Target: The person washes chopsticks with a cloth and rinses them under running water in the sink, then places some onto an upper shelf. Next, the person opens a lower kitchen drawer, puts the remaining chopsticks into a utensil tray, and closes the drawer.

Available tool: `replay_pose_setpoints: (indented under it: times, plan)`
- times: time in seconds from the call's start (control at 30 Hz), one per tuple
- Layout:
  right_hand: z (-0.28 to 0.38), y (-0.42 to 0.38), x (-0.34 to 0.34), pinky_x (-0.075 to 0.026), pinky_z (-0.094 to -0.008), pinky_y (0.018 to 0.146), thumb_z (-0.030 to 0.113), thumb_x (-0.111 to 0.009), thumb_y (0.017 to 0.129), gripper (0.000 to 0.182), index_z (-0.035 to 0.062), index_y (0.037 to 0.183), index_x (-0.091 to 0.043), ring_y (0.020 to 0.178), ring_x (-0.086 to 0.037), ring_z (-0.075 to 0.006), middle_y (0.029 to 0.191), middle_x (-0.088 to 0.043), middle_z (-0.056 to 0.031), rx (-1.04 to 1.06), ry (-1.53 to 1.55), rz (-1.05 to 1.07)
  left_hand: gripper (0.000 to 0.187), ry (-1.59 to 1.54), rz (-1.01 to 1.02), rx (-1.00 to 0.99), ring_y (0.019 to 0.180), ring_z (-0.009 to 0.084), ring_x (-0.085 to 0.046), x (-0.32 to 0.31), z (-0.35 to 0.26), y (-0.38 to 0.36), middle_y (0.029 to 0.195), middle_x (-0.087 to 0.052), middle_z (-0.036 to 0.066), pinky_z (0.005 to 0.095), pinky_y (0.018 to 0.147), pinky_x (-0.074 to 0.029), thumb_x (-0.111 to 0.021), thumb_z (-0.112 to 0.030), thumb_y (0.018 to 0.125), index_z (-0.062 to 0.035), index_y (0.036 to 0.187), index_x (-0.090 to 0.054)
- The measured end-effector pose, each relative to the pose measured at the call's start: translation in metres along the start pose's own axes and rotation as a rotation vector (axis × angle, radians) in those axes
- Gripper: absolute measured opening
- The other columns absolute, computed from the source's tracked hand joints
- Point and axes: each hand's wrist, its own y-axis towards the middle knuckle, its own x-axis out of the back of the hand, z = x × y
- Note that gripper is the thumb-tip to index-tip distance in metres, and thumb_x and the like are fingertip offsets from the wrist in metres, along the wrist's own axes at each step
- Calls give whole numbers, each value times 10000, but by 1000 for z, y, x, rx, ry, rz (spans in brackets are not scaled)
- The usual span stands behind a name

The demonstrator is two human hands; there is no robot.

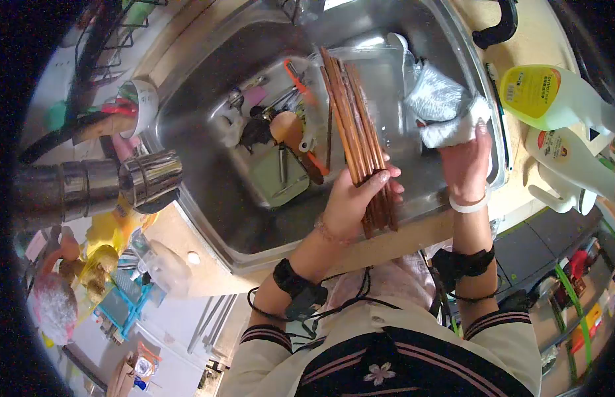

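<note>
My left hand [357,202] is wrapped round a bundle of brown wooden chopsticks [352,119], which slants up and away over the metal sink [205,165]. At the sink's right side, my right hand [467,162] grips a whitish dishcloth [440,96]; its thumb shows on top and its other fingers are mostly hidden. The cloth is bunched and hangs apart from the chopsticks. Below the bundle's far end lies a clear plastic container [380,61] in the sink. A white spoon-like handle [398,43] leans near the cloth.
Several utensils lie in the sink's left part, among them an orange-handled tool [297,79], a wooden-looking spoon [287,129] and a greenish tray [268,178]. A yellow-labelled bottle [535,92] and a white bottle [555,145] stand right. A metal cup [152,178] is left.
</note>
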Motion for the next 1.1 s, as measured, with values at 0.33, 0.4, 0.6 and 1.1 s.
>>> replay_pose_setpoints:
  times: [0.33, 0.4, 0.6, 1.1]
  plan:
    - [-12, -1, -11, -415, -255, 657, 28, -514, 731, 151, -3, 876, -541, 728, -536, -133, 802, -568, -37, -113, -126, -238, 205, 204, 7, -116, 594, 109, -496, -3, -1, 8, 765, -523, 37, 246, 543, -435, -481, -127, 863, -18, 1035, -458]
    - [-9, -2, -1, -405, -253, 644, 10, -488, 719, 154, -5, 862, -543, 701, -521, -128, 779, -556, -32, -138, -245, -215, 201, 228, 30, -80, 571, 101, -476, -1, 0, 8, 736, -506, 25, 234, 521, -419, -467, -153, 873, -25, 1028, -464]
    - [1, 2, 7, -415, -287, 762, 18, -424, 682, 310, -11, 980, -505, 823, -532, -171, 886, -557, -65, -216, 21, -15, 180, 288, 55, 58, 540, 89, -449, -1, 5, 5, 699, -474, 5, 218, 475, -386, -454, -179, 881, -46, 1001, -472]
    - [-33, 9, -20, -451, -257, 741, 169, -485, 864, 245, 43, 1074, -480, 862, -553, -133, 960, -571, -50, -371, 361, 238, 285, 306, 76, 358, 361, 70, -338, -17, -3, 9, 488, -360, -33, 233, 329, -289, -457, -301, 874, -91, 686, -413]
